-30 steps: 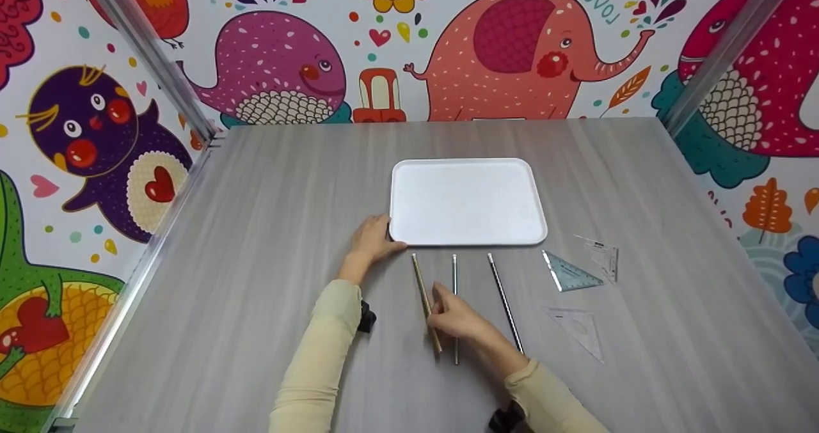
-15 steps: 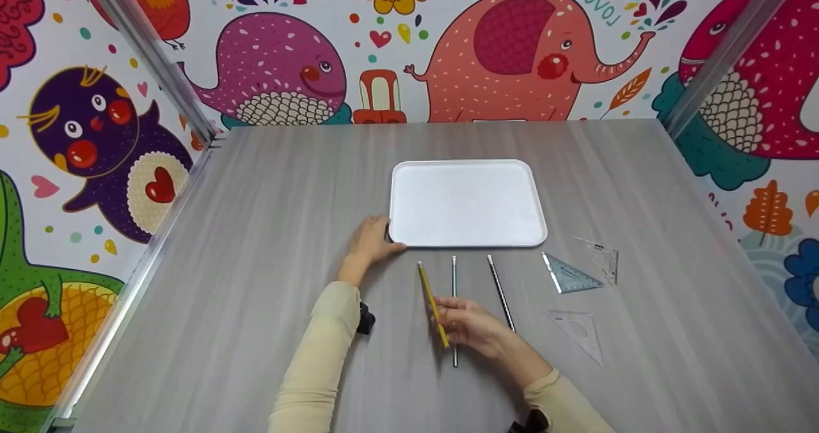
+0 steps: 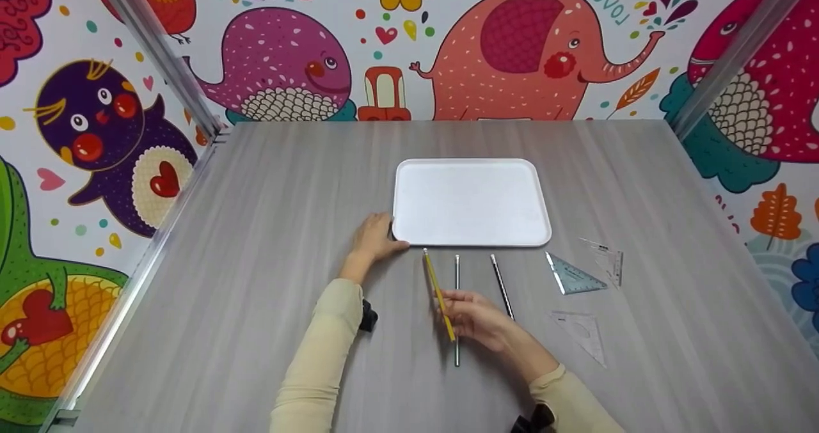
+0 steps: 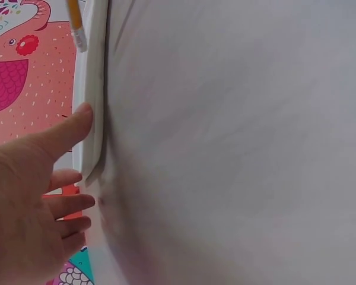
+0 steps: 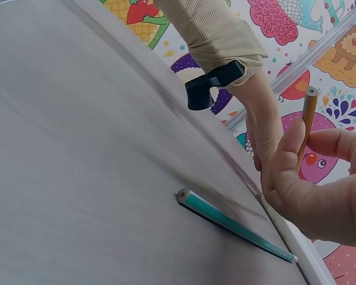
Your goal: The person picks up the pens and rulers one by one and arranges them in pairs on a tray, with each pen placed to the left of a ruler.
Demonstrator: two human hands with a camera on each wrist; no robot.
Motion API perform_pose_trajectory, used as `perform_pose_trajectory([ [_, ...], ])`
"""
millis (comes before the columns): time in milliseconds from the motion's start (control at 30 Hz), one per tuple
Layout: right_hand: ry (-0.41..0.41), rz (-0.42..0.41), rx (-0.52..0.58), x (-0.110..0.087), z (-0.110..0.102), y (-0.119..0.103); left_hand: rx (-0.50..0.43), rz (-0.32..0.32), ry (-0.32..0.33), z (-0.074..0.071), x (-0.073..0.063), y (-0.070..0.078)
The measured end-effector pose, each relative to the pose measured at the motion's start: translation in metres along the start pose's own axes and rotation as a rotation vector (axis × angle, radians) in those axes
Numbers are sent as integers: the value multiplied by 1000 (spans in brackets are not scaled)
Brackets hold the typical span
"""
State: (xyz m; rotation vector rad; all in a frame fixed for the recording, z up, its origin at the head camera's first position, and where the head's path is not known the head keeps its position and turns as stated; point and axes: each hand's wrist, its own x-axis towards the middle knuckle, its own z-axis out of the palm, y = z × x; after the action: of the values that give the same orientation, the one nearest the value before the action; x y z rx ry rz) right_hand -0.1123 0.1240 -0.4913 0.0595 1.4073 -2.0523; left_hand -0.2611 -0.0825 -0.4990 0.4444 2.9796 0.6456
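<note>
Yellow pencil (image 3: 439, 294) – off the table (image 3: 307, 190), pinched between thumb and fingers of the right hand (image 3: 477, 318), toward the lower half of the barrel. Eraser end points at the white tray (image 3: 472, 203) and sits near its near edge; right wrist view shows the other end flat and unsharpened.

Left hand (image 3: 374, 236) at the tray's near left corner, thumb touching the rim, fingers extended loosely along the side, not wrapped round anything.

Handling, by judgement: pencil very light, stiff, barrel smooth and probably a little slippery; thin enough to pivot in a pinch held so far from the eraser. Mid-barrel would balance best, thumb against opposing fingertips; not much squeeze needed. Wood should take ordinary pressure, though a drop could crack the lead inside. Tray looks rigid and smooth – best held by its raised rim.

Lying about: green pencil (image 3: 457, 270) partly behind the right hand, black pencil (image 3: 501, 283) farther right, then the blue-tinted set square (image 3: 571, 276), a clear set square (image 3: 615, 267) beside it, and another transparent triangle (image 3: 585, 332) nearer the person
</note>
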Motion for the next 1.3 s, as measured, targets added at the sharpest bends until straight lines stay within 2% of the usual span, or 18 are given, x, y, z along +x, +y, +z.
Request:
perform_pose_trajectory([
  [233, 16, -9, -26, 5, -2, -9, 25, -14, -14, -2, -1, 2],
  [500, 75, -49, -67, 17, -13, -22, 10, -20, -27, -1, 0, 4],
  [700, 82, -58, -73, 23, -19, -28, 38, -22, -42, -1, 0, 4],
  [967, 137, -84, -139, 41, -27, -45, 67, -36, -61, -4, -1, 9],
  [1300, 166, -96, -189, 61, -27, -51, 109, 4, -40, -4, -2, 9],
])
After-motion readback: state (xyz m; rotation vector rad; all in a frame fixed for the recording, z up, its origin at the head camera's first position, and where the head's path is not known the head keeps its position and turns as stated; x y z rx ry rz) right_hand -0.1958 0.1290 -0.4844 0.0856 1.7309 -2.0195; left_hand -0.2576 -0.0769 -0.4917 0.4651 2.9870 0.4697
